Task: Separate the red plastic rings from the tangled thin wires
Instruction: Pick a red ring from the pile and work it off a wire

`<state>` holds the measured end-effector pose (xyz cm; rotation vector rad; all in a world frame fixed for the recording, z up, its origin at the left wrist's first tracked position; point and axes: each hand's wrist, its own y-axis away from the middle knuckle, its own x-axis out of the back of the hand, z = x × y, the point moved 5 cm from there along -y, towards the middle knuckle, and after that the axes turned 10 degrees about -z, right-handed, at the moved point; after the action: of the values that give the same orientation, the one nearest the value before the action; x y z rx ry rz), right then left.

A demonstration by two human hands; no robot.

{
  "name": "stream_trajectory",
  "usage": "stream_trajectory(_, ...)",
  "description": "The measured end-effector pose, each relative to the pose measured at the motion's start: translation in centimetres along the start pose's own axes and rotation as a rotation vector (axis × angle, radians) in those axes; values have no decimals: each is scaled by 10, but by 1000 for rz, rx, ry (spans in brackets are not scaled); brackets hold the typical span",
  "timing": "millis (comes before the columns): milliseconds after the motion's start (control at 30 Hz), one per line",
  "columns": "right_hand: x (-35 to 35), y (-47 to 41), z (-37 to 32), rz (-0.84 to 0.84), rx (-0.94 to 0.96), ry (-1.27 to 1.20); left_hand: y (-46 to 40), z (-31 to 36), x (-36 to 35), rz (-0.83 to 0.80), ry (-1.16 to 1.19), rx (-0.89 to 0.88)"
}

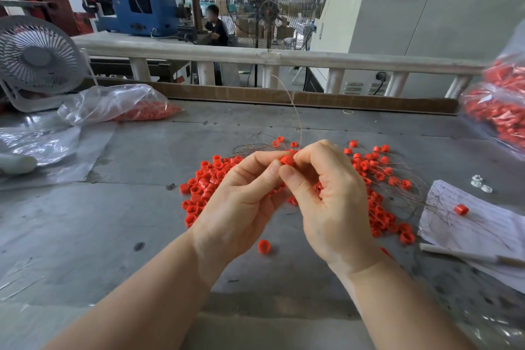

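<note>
On the left of the grey table (pixel 113 207) a clear bag of red rings (pixel 119 106) lies slumped beside a small white desk fan (pixel 37 57), well apart from the work.

Nearer the middle, the left hand (pixel 241 196) is raised over the loose pile of red rings (pixel 204 182), its thumb and forefinger curled and pinching one red ring (pixel 287 160) from the left. The right hand (pixel 332 196) meets it from the other side: its fingertips (pixel 305 155) close on the same ring or on the wire just at it, and I cannot tell which.

From that shared pinch a thin wire (pixel 295 113) rises up and away from the person, bowing slightly leftward at its top. Its long axis therefore runs roughly upright, so the ring probably has to slide along that line, off the wire's near end. Both hands are equally near; the left looks better placed to hold the ring while the right draws the wire.

Right of the hands, more rings lie strung among tangled wires (pixel 397 179), which spread onto a sheet of paper (pixel 468 224) bearing one lone ring (pixel 460 209). A second bag of rings (pixel 502 111) is cut off by the right edge.

Whether the wire still passes through the pinched ring is hidden by the fingers, and the wire's lower end is lost behind the right palm.
</note>
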<state>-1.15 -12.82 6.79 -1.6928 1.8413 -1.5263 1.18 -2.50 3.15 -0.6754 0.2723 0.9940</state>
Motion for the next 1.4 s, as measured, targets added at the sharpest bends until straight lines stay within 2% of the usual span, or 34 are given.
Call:
stream_trajectory(333, -10, 1, 20, -95, -203, -248, -1, -8, 16, 152, -19, 64)
stream_trajectory(600, -8, 2, 22, -37, -249, -282, -2, -6, 14, 154, 21, 50)
stream_trajectory(700, -13, 1, 23, -104, -299, -323, -3, -6, 10, 123, 37, 56)
stream_trajectory(800, -14, 1, 19, -120, -258, -269, -2, -6, 5, 96, 61, 55)
stream_trajectory(1033, -9, 3, 14, 19, -195, -203, 0, -4, -5, 90, 12, 14)
stream_trajectory(1400, -6, 4, 8, 94, -192, -240, 0, -3, -12, 106, -62, -22)
